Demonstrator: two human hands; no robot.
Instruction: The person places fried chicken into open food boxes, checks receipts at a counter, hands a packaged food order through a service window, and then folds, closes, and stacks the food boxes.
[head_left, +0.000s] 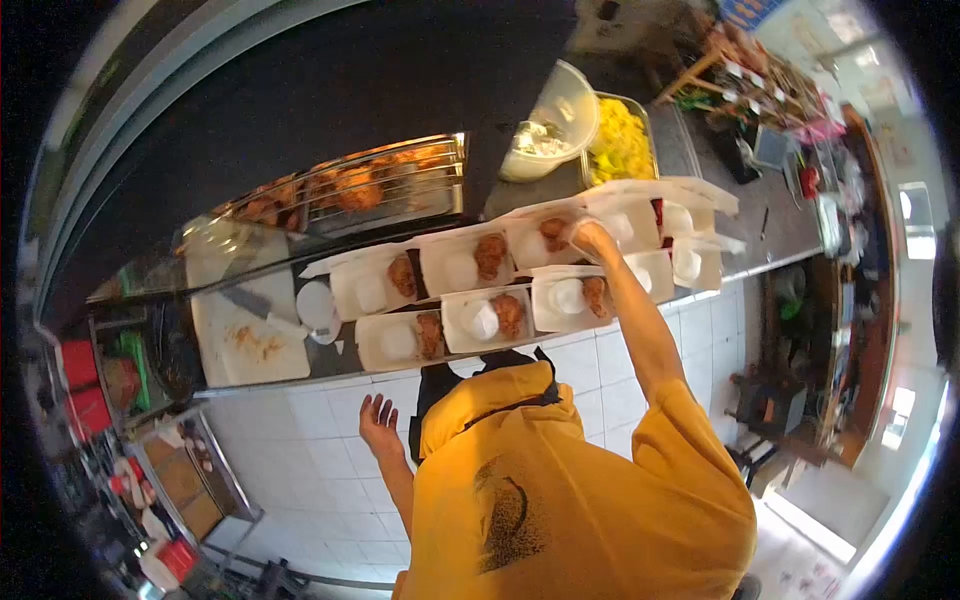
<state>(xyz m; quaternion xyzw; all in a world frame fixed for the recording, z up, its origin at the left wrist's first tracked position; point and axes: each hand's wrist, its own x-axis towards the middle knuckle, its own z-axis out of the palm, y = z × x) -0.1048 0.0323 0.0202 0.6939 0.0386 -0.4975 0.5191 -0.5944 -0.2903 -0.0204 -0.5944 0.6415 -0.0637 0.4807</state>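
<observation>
My right hand [594, 241] reaches over the counter into an open white takeaway box, its blurred fingers closed at the edge of a piece of fried chicken [553, 234]. A thin clear glove seems to cover these fingers. My left hand [379, 427] hangs beside my body, over the floor, fingers apart and holding nothing. Two rows of open boxes [375, 361] line the counter edge. Several hold a white mound of rice [484, 320] and a piece of fried chicken [508, 315]; boxes at the right end show a white mound [686, 264] without visible chicken.
Behind the boxes, a lit rack [463, 175] holds more fried chicken. A clear tub [572, 108] stands beside a metal tray of yellow food [620, 143]. To the left, a knife [265, 312] lies on a stained cutting board [215, 350], near a round white container [316, 305].
</observation>
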